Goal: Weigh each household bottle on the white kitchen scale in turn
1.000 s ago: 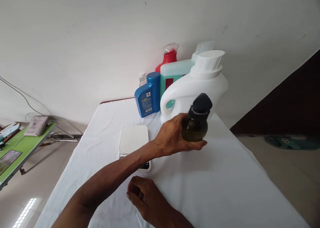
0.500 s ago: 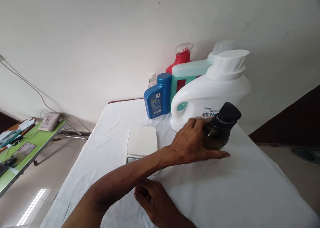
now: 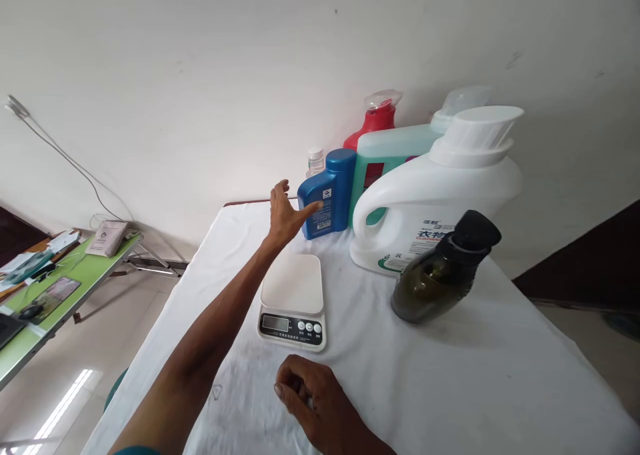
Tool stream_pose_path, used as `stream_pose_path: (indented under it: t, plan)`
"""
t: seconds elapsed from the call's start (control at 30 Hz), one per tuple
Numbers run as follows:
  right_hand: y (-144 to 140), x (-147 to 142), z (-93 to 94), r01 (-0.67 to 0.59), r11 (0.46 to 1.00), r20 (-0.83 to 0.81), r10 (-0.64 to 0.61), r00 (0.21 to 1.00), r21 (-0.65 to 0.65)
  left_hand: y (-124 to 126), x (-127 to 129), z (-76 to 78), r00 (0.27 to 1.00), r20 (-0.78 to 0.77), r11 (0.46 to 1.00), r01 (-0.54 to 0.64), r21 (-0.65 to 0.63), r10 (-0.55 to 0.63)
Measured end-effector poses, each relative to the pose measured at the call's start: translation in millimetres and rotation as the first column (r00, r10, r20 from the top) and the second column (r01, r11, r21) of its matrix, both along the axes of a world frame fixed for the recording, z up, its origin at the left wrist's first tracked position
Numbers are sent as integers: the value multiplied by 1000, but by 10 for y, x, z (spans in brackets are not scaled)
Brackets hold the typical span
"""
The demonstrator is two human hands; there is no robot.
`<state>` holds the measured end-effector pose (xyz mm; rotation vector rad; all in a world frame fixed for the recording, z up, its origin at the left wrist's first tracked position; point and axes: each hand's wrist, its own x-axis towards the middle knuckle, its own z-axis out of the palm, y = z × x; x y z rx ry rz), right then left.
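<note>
My left hand (image 3: 286, 214) is stretched out over the table with fingers spread, its tips at the side of a blue bottle (image 3: 327, 193), holding nothing. My right hand (image 3: 310, 396) rests curled in a loose fist on the white tablecloth near the front. A dark olive bottle with a black cap (image 3: 440, 273) stands alone on the cloth, right of a small white kitchen scale (image 3: 294, 300). Behind it stands a large white detergent jug (image 3: 440, 192).
A teal jug (image 3: 390, 155), a red bottle (image 3: 375, 118) and a small clear bottle (image 3: 315, 161) stand at the back against the white wall. The white-clothed table (image 3: 450, 388) drops off left and right. A green side table (image 3: 75, 275) with clutter stands far left.
My left hand has let go of the dark bottle, which now stands on the cloth, and has moved left and back to the blue bottle. The right hand has stayed put.
</note>
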<state>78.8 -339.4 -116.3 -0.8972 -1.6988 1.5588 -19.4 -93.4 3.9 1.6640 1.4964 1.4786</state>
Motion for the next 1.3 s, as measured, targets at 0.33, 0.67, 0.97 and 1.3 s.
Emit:
stream_pose_path:
  t: [0.33, 0.67, 0.97, 1.3]
  plan:
    - [-14, 33, 28, -17, 1000, -28, 16, 999, -11, 489, 69, -415, 912, 295, 925, 343, -164, -286]
    - [2, 27, 20, 1, 1000, -2, -1, 1000, -5, 185, -311, -112, 882, 384, 955, 296, -5, -271]
    - [-1, 28, 51, -11, 1000, 1, 11, 1000, -7, -786, -830, 173, 880, 315, 925, 380, -18, -355]
    - [8, 43, 98, -22, 999, 18, 23, 1000, -29, -1111, -924, -76, 877, 371, 919, 373, -127, -304]
